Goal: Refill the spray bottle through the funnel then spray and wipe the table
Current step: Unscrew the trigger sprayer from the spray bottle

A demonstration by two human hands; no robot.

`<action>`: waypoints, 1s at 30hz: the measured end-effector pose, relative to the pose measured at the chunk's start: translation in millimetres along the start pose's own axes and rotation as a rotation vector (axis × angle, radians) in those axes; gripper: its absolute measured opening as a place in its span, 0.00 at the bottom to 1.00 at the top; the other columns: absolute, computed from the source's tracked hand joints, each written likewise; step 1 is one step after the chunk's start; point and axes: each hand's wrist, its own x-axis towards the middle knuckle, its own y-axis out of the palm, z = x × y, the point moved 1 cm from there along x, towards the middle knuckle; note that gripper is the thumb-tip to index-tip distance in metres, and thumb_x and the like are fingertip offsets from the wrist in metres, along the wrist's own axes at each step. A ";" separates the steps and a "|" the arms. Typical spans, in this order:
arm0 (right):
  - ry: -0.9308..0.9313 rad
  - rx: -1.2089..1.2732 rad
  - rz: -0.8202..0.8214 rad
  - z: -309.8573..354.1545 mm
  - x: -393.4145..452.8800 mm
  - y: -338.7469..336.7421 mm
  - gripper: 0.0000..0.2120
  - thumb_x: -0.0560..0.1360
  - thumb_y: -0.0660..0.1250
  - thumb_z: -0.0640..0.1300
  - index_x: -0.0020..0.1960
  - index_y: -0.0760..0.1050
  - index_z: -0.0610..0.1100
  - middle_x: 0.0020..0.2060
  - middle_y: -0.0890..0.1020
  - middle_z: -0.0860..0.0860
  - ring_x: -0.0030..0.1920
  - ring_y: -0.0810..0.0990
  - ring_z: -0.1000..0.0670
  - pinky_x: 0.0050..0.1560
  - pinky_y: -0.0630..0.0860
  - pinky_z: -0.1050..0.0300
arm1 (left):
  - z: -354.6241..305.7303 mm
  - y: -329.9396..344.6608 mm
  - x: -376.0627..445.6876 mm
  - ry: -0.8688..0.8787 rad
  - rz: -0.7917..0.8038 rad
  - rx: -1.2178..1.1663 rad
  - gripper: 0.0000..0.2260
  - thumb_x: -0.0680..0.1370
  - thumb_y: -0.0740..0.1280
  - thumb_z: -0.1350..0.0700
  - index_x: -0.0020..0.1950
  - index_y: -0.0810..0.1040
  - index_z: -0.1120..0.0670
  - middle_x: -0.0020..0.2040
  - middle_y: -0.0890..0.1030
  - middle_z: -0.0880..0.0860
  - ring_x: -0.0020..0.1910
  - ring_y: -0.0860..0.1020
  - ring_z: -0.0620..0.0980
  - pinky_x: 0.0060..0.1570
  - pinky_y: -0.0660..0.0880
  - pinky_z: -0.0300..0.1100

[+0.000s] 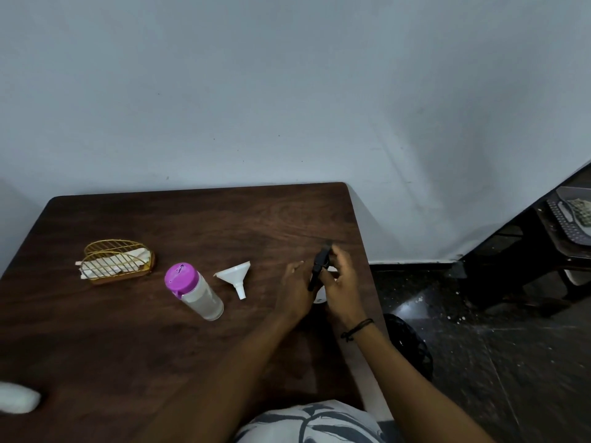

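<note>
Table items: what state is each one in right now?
Spray bottle: upright, mostly hidden by both hands.
Black sprayer head: on the bottle, right hand gripping it.
Left hand: against the bottle.
Funnel: on its side, unused.
Purple-capped bottle: capped, standing.
Napkin holder: holding napkins.

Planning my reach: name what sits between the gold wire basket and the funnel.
Head view: the purple-lidded bottle stands between gold wire basket and funnel, slightly nearer the camera.
</note>
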 end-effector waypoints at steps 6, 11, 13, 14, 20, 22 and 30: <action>-0.073 0.019 -0.082 7.5 -13.7 1.4 0.20 0.77 0.61 0.27 0.62 0.70 0.47 0.57 0.78 0.54 0.59 0.78 0.55 0.55 0.76 0.66 | 8.7 2.5 3.5 -0.036 0.020 0.026 0.08 0.79 0.62 0.57 0.57 0.77 0.54 0.57 0.79 0.52 0.59 0.72 0.47 0.51 0.71 0.39; -0.057 -0.064 0.002 -1.5 -9.9 -2.2 0.18 0.77 0.66 0.32 0.66 0.72 0.41 0.58 0.79 0.51 0.57 0.78 0.60 0.55 0.76 0.66 | 10.5 3.3 3.6 -0.060 0.039 0.038 0.10 0.80 0.61 0.55 0.60 0.77 0.50 0.61 0.78 0.55 0.59 0.75 0.48 0.55 0.74 0.42; -0.045 -0.061 0.013 -2.4 -9.6 -2.0 0.20 0.74 0.72 0.33 0.64 0.72 0.40 0.55 0.77 0.53 0.53 0.78 0.62 0.53 0.76 0.66 | 12.5 3.9 3.4 -0.075 0.027 0.024 0.11 0.79 0.57 0.53 0.56 0.77 0.45 0.61 0.78 0.55 0.55 0.77 0.46 0.52 0.75 0.40; -0.064 -0.085 -0.007 -3.1 -8.9 -1.2 0.20 0.72 0.74 0.33 0.62 0.72 0.39 0.54 0.76 0.55 0.52 0.77 0.60 0.53 0.77 0.63 | 14.8 4.9 3.0 -0.074 0.020 0.016 0.12 0.78 0.56 0.51 0.55 0.77 0.44 0.60 0.78 0.52 0.54 0.76 0.43 0.51 0.74 0.37; -0.104 -0.148 -0.126 -6.5 -3.2 2.7 0.14 0.73 0.70 0.32 0.56 0.76 0.44 0.51 0.79 0.51 0.52 0.80 0.52 0.52 0.79 0.46 | 14.8 5.1 3.8 -0.031 -0.003 0.049 0.08 0.78 0.64 0.57 0.55 0.77 0.48 0.57 0.78 0.49 0.59 0.72 0.45 0.52 0.71 0.37; -0.083 -0.091 -0.120 -4.9 -4.4 2.5 0.17 0.74 0.69 0.33 0.58 0.76 0.49 0.54 0.81 0.55 0.55 0.80 0.53 0.55 0.79 0.48 | 12.2 3.0 5.8 -0.036 -0.018 0.019 0.07 0.79 0.65 0.57 0.56 0.78 0.51 0.56 0.79 0.49 0.60 0.72 0.47 0.54 0.73 0.41; -0.097 -0.094 0.050 -1.9 -4.9 -14.4 0.22 0.77 0.60 0.28 0.65 0.76 0.45 0.58 0.83 0.49 0.59 0.81 0.51 0.60 0.78 0.54 | 9.5 2.0 5.4 -0.053 -0.016 0.086 0.12 0.80 0.65 0.50 0.61 0.77 0.54 0.59 0.79 0.53 0.63 0.71 0.49 0.54 0.68 0.39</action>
